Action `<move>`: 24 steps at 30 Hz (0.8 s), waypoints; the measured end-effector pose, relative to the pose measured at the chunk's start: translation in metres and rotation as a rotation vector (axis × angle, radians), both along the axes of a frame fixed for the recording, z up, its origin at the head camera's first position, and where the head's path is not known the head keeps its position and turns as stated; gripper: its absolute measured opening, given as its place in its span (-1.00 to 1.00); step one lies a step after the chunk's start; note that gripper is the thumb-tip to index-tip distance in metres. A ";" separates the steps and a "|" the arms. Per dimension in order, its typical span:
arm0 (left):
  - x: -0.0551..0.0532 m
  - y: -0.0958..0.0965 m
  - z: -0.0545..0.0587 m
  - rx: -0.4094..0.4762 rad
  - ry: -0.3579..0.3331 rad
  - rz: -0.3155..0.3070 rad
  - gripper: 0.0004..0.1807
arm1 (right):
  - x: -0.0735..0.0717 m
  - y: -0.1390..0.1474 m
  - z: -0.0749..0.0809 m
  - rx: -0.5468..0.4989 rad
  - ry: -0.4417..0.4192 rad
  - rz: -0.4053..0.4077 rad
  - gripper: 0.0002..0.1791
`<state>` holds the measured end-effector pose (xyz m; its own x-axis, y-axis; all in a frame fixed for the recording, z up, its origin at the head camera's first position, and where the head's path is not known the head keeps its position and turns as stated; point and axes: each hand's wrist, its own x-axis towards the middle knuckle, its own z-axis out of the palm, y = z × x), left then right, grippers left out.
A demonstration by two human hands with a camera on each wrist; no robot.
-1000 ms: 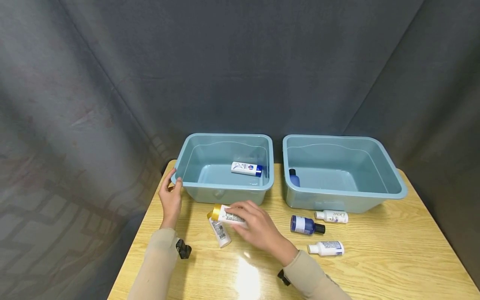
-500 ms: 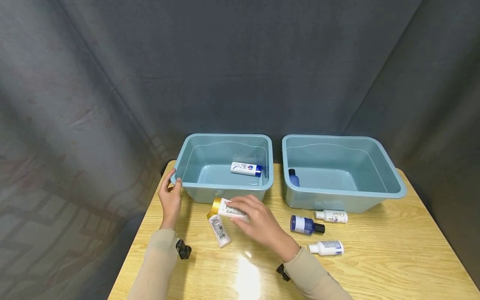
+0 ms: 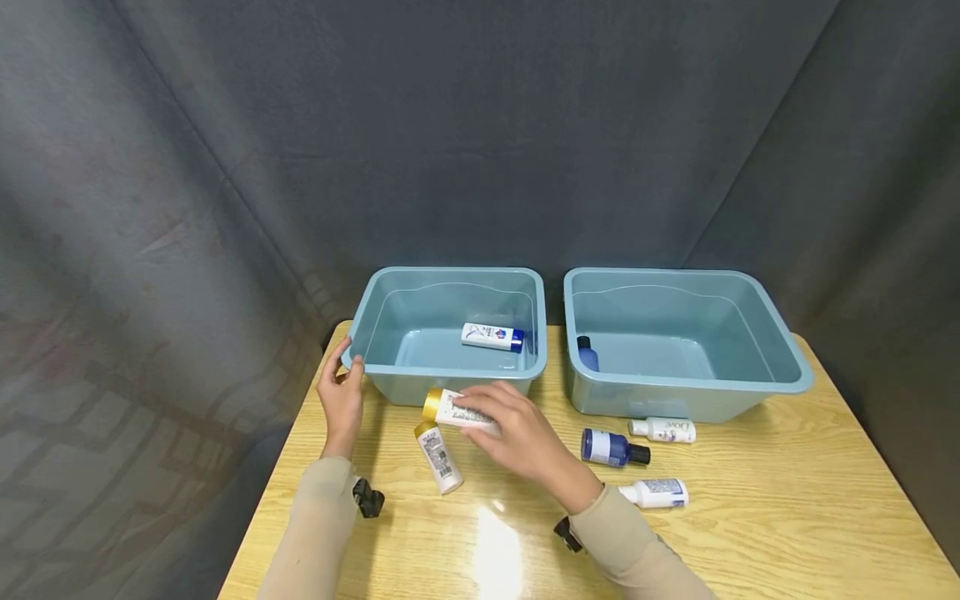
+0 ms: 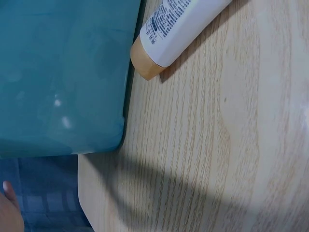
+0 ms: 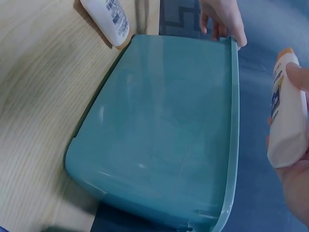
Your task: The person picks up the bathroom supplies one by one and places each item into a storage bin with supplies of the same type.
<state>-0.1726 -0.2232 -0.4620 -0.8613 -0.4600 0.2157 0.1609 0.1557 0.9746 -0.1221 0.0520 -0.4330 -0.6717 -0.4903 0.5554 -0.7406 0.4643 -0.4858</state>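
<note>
My right hand [image 3: 521,429] holds a white bottle with a gold cap [image 3: 450,407] in front of the left blue bin [image 3: 450,385]. In the right wrist view the held bottle [image 5: 289,113] is raised beside the bin's rim, pinched between thumb and fingers. My left hand [image 3: 342,404] grips the front left corner of that bin's rim, thumb on the near side. A second white bottle with a gold cap [image 3: 439,460] lies on the table between my hands; the left wrist view shows this bottle [image 4: 181,29] close to the bin. Inside the left bin lies a white bottle with a blue cap [image 3: 491,337].
A right blue bin [image 3: 682,387] stands beside the left one, with a blue bottle [image 3: 588,357] inside. On the wooden table [image 3: 787,492] in front lie a dark blue bottle [image 3: 606,448], a white Dove bottle [image 3: 667,431] and another white bottle [image 3: 660,493]. A grey curtain [image 3: 480,150] hangs behind.
My right hand has lifted the gold-capped bottle slightly, away from the one lying on the table. The left hand stays on the bin's rim.
</note>
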 end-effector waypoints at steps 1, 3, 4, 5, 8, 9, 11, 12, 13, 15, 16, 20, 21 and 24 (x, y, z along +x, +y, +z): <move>0.000 0.000 0.000 0.001 0.002 0.000 -0.55 | -0.001 0.000 0.001 0.004 0.001 0.001 -0.56; 0.000 0.000 0.000 0.003 0.007 -0.001 -0.55 | -0.002 0.000 0.002 0.010 0.007 0.007 -0.56; 0.000 0.000 0.000 0.005 0.010 -0.002 -0.55 | -0.003 0.000 0.002 0.012 0.008 0.009 -0.56; 0.000 0.000 0.000 0.005 0.012 -0.002 -0.55 | -0.004 0.000 0.002 0.015 0.009 0.010 -0.56; 0.000 0.000 0.000 0.002 0.016 -0.002 -0.55 | -0.006 -0.002 0.003 0.026 0.005 0.009 -0.57; 0.000 0.000 0.000 0.001 0.017 -0.001 -0.55 | -0.007 -0.002 0.003 0.027 0.007 0.009 -0.57; 0.000 0.000 0.000 -0.007 0.017 0.001 -0.55 | -0.008 -0.003 0.004 0.030 0.007 0.006 -0.56; 0.000 0.001 0.000 -0.009 0.017 0.001 -0.55 | -0.009 -0.003 0.004 0.032 0.009 0.005 -0.56; 0.001 0.001 0.000 -0.011 0.017 0.001 -0.55 | -0.010 -0.004 0.004 0.032 0.010 0.005 -0.56; 0.001 0.001 0.000 -0.015 0.012 0.004 -0.55 | -0.011 -0.004 0.005 0.034 0.016 0.004 -0.55; 0.001 0.001 0.000 -0.015 0.011 0.005 -0.55 | -0.011 -0.005 0.006 0.036 0.015 0.003 -0.55; 0.001 0.000 0.000 -0.012 0.005 0.003 -0.55 | -0.013 -0.005 0.009 0.047 0.017 0.001 -0.56; 0.001 0.000 0.000 -0.011 0.004 0.001 -0.55 | -0.013 -0.005 0.010 0.049 0.016 0.002 -0.56; 0.001 0.000 -0.001 -0.010 0.007 0.001 -0.55 | -0.016 -0.006 0.012 0.057 0.024 0.008 -0.56</move>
